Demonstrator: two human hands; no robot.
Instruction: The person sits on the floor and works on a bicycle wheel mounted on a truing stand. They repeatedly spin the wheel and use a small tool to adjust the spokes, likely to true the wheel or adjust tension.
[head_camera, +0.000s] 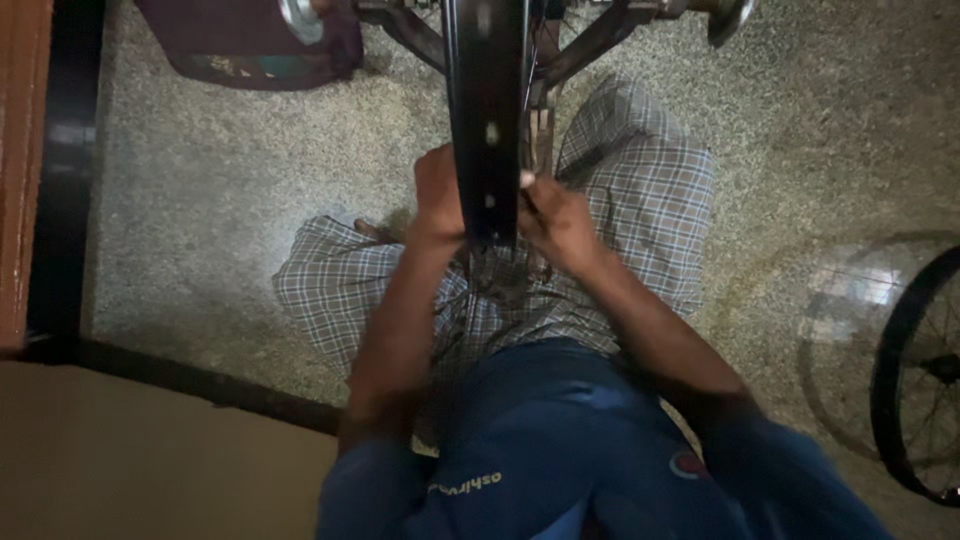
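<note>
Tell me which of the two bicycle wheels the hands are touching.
The upright black rim at top centre, seen edge-on: the left hand and right hand press on its two sides. The spoked wheel at the right edge lies apart, untouched.

Spare bicycle wheel (925, 375) right; maroon container (250, 45) top left; speckled floor (200, 200).

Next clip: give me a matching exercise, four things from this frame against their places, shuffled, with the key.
Things:
1. left hand
2. right hand
3. second wheel
4. dark rim

Places:
A. at the frame's right edge, on the floor
B. upright in the middle, between both hands
C. against the rim's left side
D. against the rim's right side

Pairs: 1-C, 2-D, 3-A, 4-B
</note>
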